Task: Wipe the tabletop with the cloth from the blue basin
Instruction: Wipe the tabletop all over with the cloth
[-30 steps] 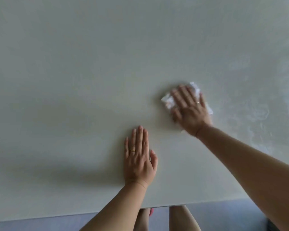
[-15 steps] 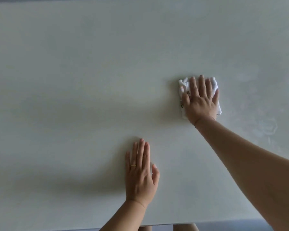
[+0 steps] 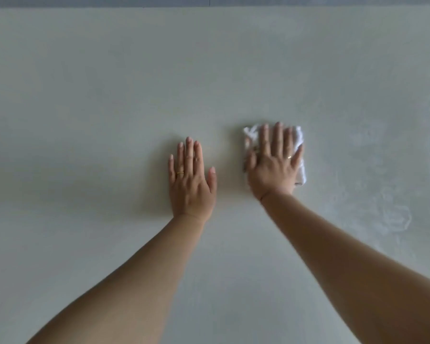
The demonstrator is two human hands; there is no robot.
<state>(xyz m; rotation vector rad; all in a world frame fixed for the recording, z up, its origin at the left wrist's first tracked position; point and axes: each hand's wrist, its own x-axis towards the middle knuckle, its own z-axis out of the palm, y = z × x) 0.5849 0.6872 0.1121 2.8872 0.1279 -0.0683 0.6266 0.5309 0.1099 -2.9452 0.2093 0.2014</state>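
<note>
No readable text, label or number anywhere; the view is perhaps too blurred.

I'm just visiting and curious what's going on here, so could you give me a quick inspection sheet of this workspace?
Surface: pale tabletop, with whitish streaks and swirl marks on its right side.
Job's things: white cloth lying flat under the right hand; the blue basin is not in view.
Clutter: nothing seen.
Hands: left hand flat on the table, fingers together, holding nothing; right hand pressed open on the cloth. A ring shows on each.
Cables: nothing seen.
Surroundings: a grey strip beyond the table's far edge; too little shows to say more.
</note>
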